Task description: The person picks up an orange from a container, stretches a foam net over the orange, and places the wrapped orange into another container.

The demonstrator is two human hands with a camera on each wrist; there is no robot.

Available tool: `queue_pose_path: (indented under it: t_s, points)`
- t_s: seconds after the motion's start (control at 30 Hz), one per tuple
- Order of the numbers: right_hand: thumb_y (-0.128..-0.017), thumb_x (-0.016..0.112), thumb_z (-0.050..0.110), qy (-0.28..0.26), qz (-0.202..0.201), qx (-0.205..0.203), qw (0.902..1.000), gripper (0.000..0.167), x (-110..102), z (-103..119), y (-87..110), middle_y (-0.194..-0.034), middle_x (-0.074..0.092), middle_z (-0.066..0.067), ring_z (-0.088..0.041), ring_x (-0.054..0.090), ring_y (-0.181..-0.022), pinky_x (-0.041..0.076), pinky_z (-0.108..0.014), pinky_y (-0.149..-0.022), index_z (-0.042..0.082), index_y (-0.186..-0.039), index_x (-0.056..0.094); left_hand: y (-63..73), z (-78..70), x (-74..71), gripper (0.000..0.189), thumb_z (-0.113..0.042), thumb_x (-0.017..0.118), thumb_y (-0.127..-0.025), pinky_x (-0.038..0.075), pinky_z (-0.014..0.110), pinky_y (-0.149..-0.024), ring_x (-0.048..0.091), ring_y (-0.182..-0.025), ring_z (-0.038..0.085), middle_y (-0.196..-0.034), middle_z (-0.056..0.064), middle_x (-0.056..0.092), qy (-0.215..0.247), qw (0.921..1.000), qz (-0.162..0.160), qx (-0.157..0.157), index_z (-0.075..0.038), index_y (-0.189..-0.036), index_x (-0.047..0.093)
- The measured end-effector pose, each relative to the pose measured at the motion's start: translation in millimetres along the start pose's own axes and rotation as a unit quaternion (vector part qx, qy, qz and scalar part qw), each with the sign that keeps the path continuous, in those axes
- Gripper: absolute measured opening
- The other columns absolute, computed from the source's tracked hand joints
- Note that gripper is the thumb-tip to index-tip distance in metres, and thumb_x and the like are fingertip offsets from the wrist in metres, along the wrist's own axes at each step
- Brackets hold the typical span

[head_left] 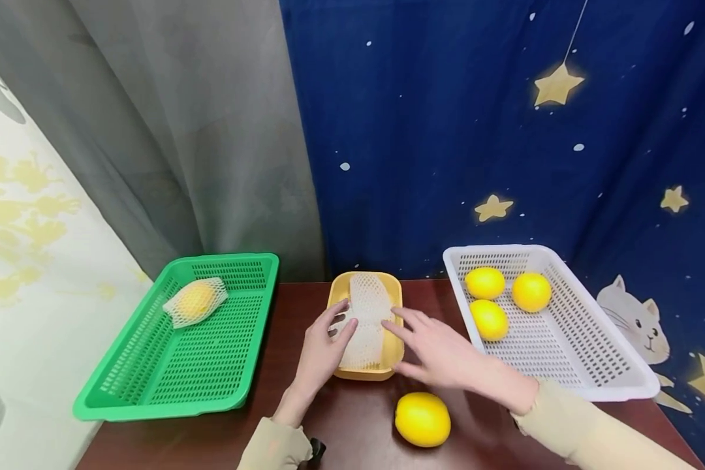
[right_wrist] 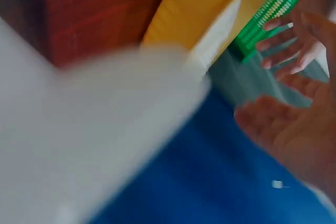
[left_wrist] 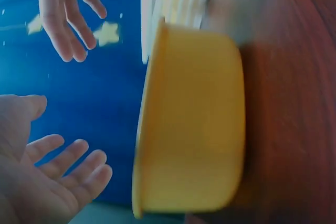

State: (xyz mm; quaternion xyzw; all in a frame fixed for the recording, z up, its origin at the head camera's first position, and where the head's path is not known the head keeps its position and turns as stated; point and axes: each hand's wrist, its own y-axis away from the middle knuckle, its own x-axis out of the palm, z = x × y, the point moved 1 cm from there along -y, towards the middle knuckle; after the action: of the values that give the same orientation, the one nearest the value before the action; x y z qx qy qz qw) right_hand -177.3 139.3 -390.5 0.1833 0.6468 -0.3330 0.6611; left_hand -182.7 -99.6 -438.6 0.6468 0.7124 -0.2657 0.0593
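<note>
A small yellow tub [head_left: 369, 375] on the table holds white foam net sleeves [head_left: 369, 313]. Over its left side hovers my left hand [head_left: 324, 343], fingers spread and loosely bent, holding nothing. From the right, my right hand [head_left: 437, 349] reaches over the tub's other edge, also with loose, empty fingers. In the left wrist view both hands stand apart from the tub [left_wrist: 194, 124]. A bare lemon [head_left: 423, 419] lies on the table just in front of the tub, below my right hand.
To the left, a green basket [head_left: 211, 372] holds a lemon in a foam net [head_left: 196, 301]. A white basket [head_left: 564, 346] at the right holds three lemons, one of them here [head_left: 531, 292]. Behind the table [head_left: 352, 431] hang grey and blue curtains [head_left: 399, 143].
</note>
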Motion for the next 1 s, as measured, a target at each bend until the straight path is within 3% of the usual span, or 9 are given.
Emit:
queue_pose_path:
  t_s: [0.27,0.37,0.47,0.73,0.87,1.0]
  points:
    - [-0.095,0.076,0.043,-0.036,0.078,0.064,0.9943,0.072,-15.3,-7.0,-45.5,-0.161,0.047,-0.023,-0.039,0.054,-0.142,0.055,-0.055,-0.11,0.011,-0.154,0.052,11.2,30.1,-11.9,0.045,-0.022,0.07,-0.102,0.059,0.056,-0.101,0.069,-0.124,0.038,-0.138,0.02,0.069,-0.027,0.997,-0.057,-0.045,-0.004,-0.142,0.063]
    - [-0.096,0.074,0.044,-0.038,0.09,0.076,0.9923,0.072,-17.5,-12.7,-63.9,-0.162,0.046,-0.022,-0.039,0.052,-0.144,0.054,-0.055,-0.111,0.011,-0.155,0.051,14.5,38.4,-16.0,0.045,-0.021,0.069,-0.102,0.06,0.056,-0.1,0.069,-0.125,0.039,-0.139,0.022,0.068,-0.014,0.9947,-0.07,-0.073,-0.004,-0.144,0.062]
    - [-0.096,0.073,0.044,-0.031,0.094,0.085,0.9914,0.071,-14.4,-21.3,-79.2,-0.161,0.047,-0.023,-0.04,0.052,-0.144,0.054,-0.054,-0.111,0.01,-0.155,0.051,16.4,44.8,-16.3,0.045,-0.022,0.067,-0.104,0.061,0.051,-0.098,0.07,-0.124,0.038,-0.141,0.024,0.067,0.006,0.9936,-0.065,-0.092,-0.003,-0.144,0.061]
    - [-0.099,0.07,0.043,-0.044,0.119,0.126,0.9839,0.07,4.7,-39.0,-114.3,-0.154,0.053,-0.022,-0.039,0.055,-0.14,0.051,-0.053,-0.114,0.006,-0.155,0.05,18.0,63.0,-10.5,0.043,-0.016,0.068,-0.102,0.06,0.02,-0.084,0.076,-0.112,0.035,-0.135,0.021,0.072,0.019,0.9916,-0.064,-0.111,0.0,-0.141,0.063]
    - [-0.098,0.069,0.044,-0.048,0.14,0.155,0.9768,0.072,16.0,-47.5,-127.0,-0.15,0.055,-0.023,-0.039,0.057,-0.136,0.05,-0.052,-0.115,0.005,-0.156,0.048,16.9,65.8,-8.6,0.043,-0.015,0.067,-0.103,0.059,0.017,-0.083,0.077,-0.111,0.036,-0.134,0.022,0.073,0.032,0.9915,-0.057,-0.112,0.001,-0.142,0.062]
    - [-0.1,0.068,0.044,-0.047,0.159,0.187,0.9683,0.076,25.3,-54.9,-134.5,-0.152,0.053,-0.026,-0.04,0.055,-0.141,0.048,-0.052,-0.117,0.001,-0.158,0.044,15.8,66.6,-8.4,0.042,-0.015,0.065,-0.104,0.062,0.023,-0.085,0.076,-0.112,0.036,-0.133,0.023,0.073,0.036,0.9917,-0.049,-0.113,0.001,-0.143,0.062]
